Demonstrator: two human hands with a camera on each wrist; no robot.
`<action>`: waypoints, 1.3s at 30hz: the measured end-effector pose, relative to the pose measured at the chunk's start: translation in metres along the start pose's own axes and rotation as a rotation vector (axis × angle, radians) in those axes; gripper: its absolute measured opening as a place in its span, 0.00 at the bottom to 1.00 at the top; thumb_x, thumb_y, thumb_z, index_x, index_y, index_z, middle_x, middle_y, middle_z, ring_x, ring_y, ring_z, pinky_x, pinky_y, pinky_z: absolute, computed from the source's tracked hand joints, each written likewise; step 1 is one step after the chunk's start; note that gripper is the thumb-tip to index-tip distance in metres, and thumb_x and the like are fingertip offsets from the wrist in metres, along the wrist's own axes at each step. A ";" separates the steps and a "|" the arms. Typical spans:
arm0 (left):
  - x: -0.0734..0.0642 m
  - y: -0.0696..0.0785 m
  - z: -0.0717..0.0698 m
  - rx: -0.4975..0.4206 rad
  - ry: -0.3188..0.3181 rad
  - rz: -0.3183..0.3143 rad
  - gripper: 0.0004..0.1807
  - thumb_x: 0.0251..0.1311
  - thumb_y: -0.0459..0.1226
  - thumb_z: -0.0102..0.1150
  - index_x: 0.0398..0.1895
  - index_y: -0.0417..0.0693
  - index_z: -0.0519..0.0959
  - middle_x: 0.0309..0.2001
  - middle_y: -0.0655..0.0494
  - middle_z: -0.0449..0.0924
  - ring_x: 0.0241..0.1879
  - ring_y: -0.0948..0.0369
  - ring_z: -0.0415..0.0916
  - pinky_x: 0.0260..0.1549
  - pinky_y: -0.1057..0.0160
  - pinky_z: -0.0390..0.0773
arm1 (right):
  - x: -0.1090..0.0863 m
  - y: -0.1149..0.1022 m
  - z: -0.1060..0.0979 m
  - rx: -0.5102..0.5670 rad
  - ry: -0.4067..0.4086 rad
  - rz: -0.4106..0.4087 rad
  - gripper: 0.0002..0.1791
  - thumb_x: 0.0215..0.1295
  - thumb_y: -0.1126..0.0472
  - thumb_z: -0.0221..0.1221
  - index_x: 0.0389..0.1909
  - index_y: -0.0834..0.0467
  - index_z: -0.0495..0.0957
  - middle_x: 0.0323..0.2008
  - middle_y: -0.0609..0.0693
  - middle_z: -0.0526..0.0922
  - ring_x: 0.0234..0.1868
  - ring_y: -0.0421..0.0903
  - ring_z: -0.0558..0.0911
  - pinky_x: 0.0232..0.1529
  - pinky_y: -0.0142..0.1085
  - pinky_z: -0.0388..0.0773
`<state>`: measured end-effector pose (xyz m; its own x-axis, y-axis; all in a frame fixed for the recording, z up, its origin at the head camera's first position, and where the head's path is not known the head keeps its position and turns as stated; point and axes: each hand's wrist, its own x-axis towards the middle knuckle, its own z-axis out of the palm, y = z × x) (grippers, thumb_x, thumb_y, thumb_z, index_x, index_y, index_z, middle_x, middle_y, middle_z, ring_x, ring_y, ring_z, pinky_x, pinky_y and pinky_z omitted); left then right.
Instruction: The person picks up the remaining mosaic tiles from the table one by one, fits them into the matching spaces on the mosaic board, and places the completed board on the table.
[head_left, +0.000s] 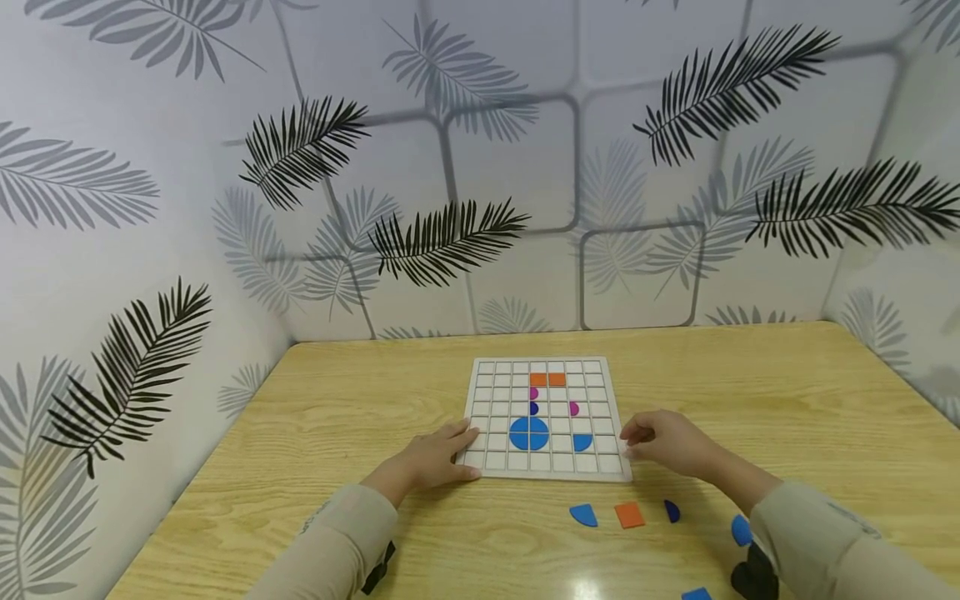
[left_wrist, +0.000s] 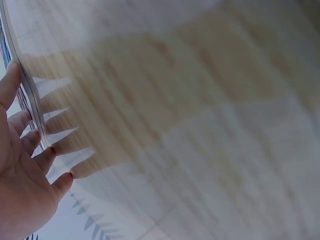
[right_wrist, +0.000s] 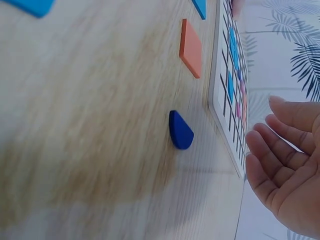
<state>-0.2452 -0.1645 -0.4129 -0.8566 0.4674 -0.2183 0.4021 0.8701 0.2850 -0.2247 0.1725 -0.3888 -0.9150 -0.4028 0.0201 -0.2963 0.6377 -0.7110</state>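
Observation:
A white gridded board (head_left: 497, 460) lies on the wooden table. On it sit two orange squares (head_left: 557, 379), a blue circle of quarter pieces (head_left: 519, 427), a single blue quarter piece (head_left: 582, 442), two magenta half-rounds (head_left: 574, 408) and a dark blue half-round (head_left: 534, 408). My left hand (head_left: 435, 457) rests at the board's left edge, its fingertips and thumb on the rim. At the right edge, my right hand (head_left: 671, 442) has its fingers loosely bent, with nothing held. The right wrist view shows that palm (right_wrist: 300, 185) beside the board's side.
In front of the board lie a loose blue quarter piece (head_left: 583, 515), an orange square (head_left: 630, 515) and a dark blue piece (head_left: 672, 511). Another blue piece (head_left: 741, 530) lies by the right sleeve, and one more (head_left: 697, 594) at the lower edge. A leaf-patterned wall (head_left: 517, 275) stands behind.

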 end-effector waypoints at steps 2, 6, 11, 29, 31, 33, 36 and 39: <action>0.000 -0.001 0.000 0.002 0.002 0.002 0.37 0.54 0.55 0.47 0.65 0.51 0.54 0.65 0.53 0.47 0.63 0.53 0.43 0.53 0.43 0.49 | -0.004 0.001 -0.002 0.004 -0.001 0.002 0.09 0.52 0.67 0.58 0.35 0.66 0.75 0.31 0.49 0.76 0.34 0.45 0.74 0.34 0.38 0.71; -0.001 0.000 -0.001 -0.004 0.005 0.013 0.36 0.54 0.55 0.48 0.65 0.50 0.54 0.65 0.51 0.47 0.63 0.52 0.44 0.52 0.42 0.49 | -0.012 0.002 -0.005 0.012 -0.012 0.004 0.09 0.52 0.68 0.57 0.35 0.66 0.75 0.31 0.50 0.76 0.33 0.45 0.74 0.34 0.38 0.71; -0.002 -0.001 -0.002 0.001 0.005 0.012 0.37 0.54 0.55 0.47 0.65 0.50 0.54 0.65 0.52 0.47 0.63 0.52 0.44 0.52 0.42 0.49 | -0.023 0.005 -0.010 0.028 -0.040 0.003 0.11 0.53 0.68 0.57 0.37 0.67 0.74 0.32 0.51 0.76 0.35 0.46 0.74 0.35 0.38 0.71; -0.002 0.002 -0.003 0.005 -0.001 0.025 0.37 0.55 0.55 0.47 0.64 0.49 0.54 0.65 0.51 0.47 0.63 0.51 0.45 0.52 0.43 0.50 | -0.059 0.040 -0.031 0.115 -0.180 0.005 0.21 0.53 0.59 0.59 0.43 0.70 0.71 0.36 0.54 0.74 0.37 0.49 0.73 0.34 0.32 0.72; -0.002 0.001 -0.003 0.004 0.002 0.026 0.37 0.55 0.55 0.48 0.64 0.49 0.55 0.65 0.51 0.47 0.62 0.51 0.45 0.52 0.43 0.51 | -0.063 0.044 -0.033 0.118 -0.187 0.004 0.22 0.53 0.58 0.59 0.43 0.70 0.70 0.37 0.54 0.74 0.37 0.48 0.74 0.34 0.31 0.71; -0.002 0.001 -0.003 0.006 0.005 0.024 0.37 0.54 0.55 0.47 0.64 0.49 0.55 0.65 0.51 0.47 0.62 0.52 0.46 0.52 0.43 0.51 | -0.066 0.047 -0.035 0.111 -0.189 0.009 0.22 0.52 0.58 0.59 0.43 0.70 0.71 0.37 0.54 0.74 0.37 0.47 0.74 0.34 0.31 0.71; -0.001 0.000 -0.002 0.015 0.007 0.026 0.37 0.54 0.56 0.47 0.64 0.50 0.55 0.65 0.51 0.48 0.62 0.52 0.46 0.52 0.44 0.51 | -0.071 0.052 -0.037 0.095 -0.189 0.010 0.21 0.52 0.59 0.59 0.43 0.69 0.71 0.37 0.53 0.75 0.36 0.44 0.74 0.33 0.30 0.71; 0.000 -0.001 -0.001 0.017 0.008 0.030 0.37 0.54 0.56 0.47 0.64 0.50 0.55 0.65 0.51 0.48 0.62 0.52 0.46 0.52 0.44 0.51 | -0.075 0.057 -0.038 0.080 -0.193 0.010 0.20 0.52 0.59 0.60 0.42 0.69 0.72 0.37 0.53 0.75 0.35 0.40 0.74 0.33 0.30 0.71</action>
<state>-0.2457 -0.1660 -0.4122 -0.8465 0.4922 -0.2027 0.4331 0.8583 0.2754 -0.1834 0.2642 -0.4042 -0.8460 -0.5201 -0.1169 -0.2580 0.5914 -0.7640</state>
